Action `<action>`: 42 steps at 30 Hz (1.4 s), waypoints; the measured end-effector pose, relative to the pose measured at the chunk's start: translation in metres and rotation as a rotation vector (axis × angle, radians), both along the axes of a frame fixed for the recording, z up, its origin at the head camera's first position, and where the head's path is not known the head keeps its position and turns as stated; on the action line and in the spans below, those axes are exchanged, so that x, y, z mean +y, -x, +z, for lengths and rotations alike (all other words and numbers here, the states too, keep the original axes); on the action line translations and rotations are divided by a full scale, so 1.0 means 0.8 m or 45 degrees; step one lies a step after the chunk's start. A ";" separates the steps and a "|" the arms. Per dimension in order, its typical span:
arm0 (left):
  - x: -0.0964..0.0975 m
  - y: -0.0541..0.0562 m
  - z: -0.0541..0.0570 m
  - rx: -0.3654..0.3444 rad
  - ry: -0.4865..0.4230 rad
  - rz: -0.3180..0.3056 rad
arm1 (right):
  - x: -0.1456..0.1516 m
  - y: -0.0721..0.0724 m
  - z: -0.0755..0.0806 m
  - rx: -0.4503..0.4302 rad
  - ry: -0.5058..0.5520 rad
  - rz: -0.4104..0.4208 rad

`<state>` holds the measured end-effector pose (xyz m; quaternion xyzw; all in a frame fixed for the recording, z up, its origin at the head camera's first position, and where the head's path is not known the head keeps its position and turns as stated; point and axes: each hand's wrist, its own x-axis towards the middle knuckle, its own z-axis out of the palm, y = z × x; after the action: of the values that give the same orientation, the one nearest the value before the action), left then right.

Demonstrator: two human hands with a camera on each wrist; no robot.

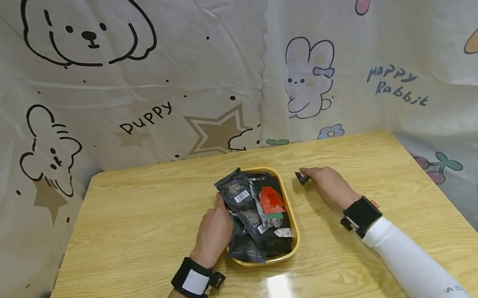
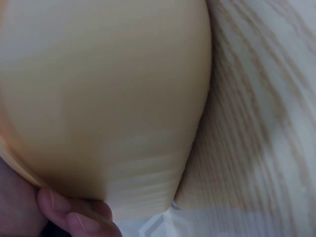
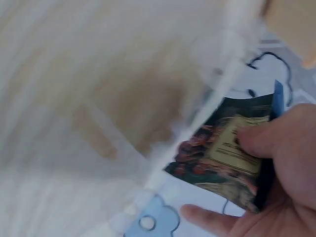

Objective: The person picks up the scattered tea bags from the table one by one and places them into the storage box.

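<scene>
A yellow plastic basket (image 1: 293, 213) stands mid-table, heaped with dark sachets (image 1: 246, 246). My left hand (image 1: 212, 231) grips its left side near the rim; the left wrist view shows fingertips (image 2: 74, 217) curled at the rim of the smooth outer wall (image 2: 123, 98). To the right of the basket, my right hand (image 1: 331, 186) pinches a small dark sachet (image 3: 217, 163) between thumb and fingers. Printed reddish fruit-like shapes and a yellowish label show on that sachet in the right wrist view. One finger of the right hand extends below it.
Among the sachets in the basket lies a red packet (image 1: 270, 200), with a green one (image 1: 274, 215) partly beneath it. The wooden table (image 1: 137, 217) reaches back to a patterned curtain (image 1: 208, 70), which also hangs along both sides.
</scene>
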<state>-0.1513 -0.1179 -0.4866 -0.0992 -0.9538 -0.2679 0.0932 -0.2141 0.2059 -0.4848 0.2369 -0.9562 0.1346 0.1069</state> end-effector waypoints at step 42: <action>-0.007 0.002 -0.001 0.053 0.001 -0.046 | -0.084 -0.118 0.056 0.024 0.042 0.254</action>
<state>-0.1533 -0.1235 -0.4873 -0.1219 -0.9498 -0.2671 0.1080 -0.1197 0.1391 -0.4397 0.3303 -0.9245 0.1583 0.1057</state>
